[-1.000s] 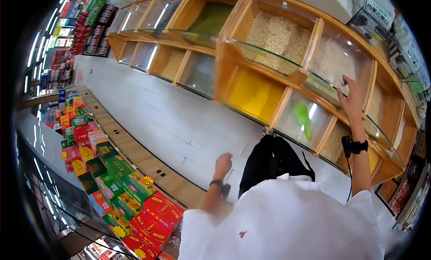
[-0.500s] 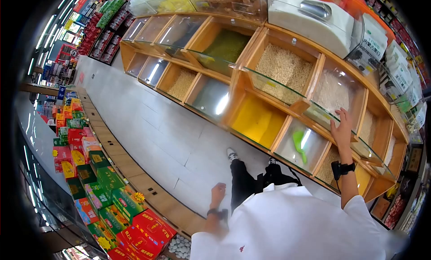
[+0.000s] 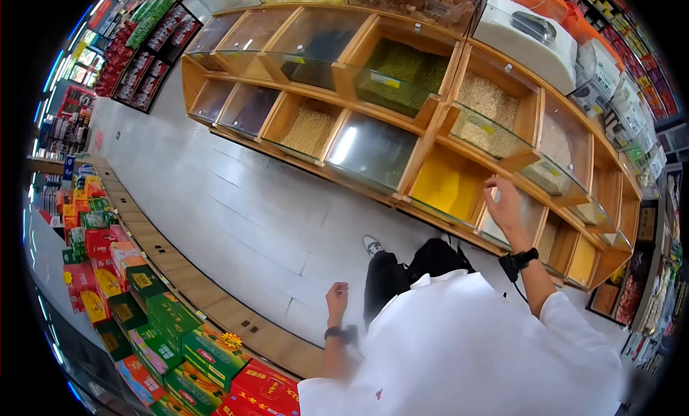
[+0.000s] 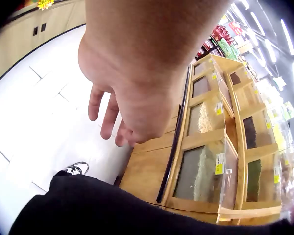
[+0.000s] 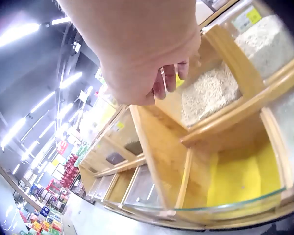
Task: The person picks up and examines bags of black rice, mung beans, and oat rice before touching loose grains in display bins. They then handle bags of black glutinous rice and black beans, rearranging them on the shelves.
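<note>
My right hand (image 3: 504,204) hangs in front of the lower row of wooden bins with its fingers loosely bent and nothing in them. In the head view it overlaps the edge of a clear-lidded bin, beside the bin with a yellow bottom (image 3: 446,175). Above that sits an open bin of pale grain (image 3: 488,100), also seen past the fingers in the right wrist view. Low at my side, over the aisle floor, my left hand (image 3: 337,301) hangs relaxed and holds nothing.
Two tiers of wooden bins curve along the aisle, one holding green beans (image 3: 405,68). Glass fronts (image 3: 491,132) edge the bins. Stacked gift boxes (image 3: 172,323) line the low counter opposite. White flooring (image 3: 251,201) runs between. A metal scoop (image 3: 535,25) lies on the white heap above.
My right hand has left the front of the upper lidded bin and come down to the left, near the yellow bin. The view has shifted left along the bins. My left hand stays low.
</note>
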`<state>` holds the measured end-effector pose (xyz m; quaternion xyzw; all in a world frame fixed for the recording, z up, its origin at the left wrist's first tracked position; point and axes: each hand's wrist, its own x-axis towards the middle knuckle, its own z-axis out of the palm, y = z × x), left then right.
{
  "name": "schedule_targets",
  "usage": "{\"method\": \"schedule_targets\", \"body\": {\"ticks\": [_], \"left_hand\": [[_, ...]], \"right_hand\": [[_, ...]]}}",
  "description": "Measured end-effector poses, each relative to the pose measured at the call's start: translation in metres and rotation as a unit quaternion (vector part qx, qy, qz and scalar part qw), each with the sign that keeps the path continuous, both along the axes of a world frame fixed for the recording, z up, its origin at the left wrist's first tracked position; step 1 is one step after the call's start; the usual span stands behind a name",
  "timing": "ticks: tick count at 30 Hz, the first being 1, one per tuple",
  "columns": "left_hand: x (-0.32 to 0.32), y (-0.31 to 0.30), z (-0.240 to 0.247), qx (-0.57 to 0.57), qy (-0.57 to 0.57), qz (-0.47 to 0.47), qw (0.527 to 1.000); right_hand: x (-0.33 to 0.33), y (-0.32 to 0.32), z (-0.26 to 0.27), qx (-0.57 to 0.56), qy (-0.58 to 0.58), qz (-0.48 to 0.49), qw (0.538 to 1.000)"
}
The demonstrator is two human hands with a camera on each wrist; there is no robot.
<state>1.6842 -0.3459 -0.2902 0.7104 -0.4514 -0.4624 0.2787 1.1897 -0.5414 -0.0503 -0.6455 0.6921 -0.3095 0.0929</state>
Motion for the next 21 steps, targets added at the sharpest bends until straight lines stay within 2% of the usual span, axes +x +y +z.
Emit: {"method": "schedule_targets", "body": {"ticks": [2, 4, 8, 14, 17, 21], "left_hand": [[0.021, -0.002, -0.001, 0.01, 0.004, -0.013, 1.0], [0.041, 0.005, -0.006, 0.024, 0.001, -0.015, 1.0], [0.069, -0.017, -0.008, 0.034, -0.006, -0.028, 0.999], [0.091, -0.102, 0.032, 0.003, -0.014, -0.034, 0.999], [0.105, -0.157, 0.044, -0.003, -0.047, -0.068, 0.997], [0.128, -0.208, 0.061, -0.021, -0.044, -0.028, 0.998]], "right_hand": [[0.032, 0.001, -0.005, 0.034, -0.042, 0.005, 0.998], [0.062, 0.002, -0.012, 0.129, -0.097, 0.03, 0.987], [0.1, -0.007, -0.039, 0.21, -0.079, 0.071, 0.972], [0.148, -0.048, -0.063, 0.26, -0.129, 0.107, 0.951], [0.165, -0.081, -0.086, 0.268, -0.144, 0.121, 0.945], [0.19, -0.125, -0.104, 0.296, -0.16, 0.126, 0.933]]}}
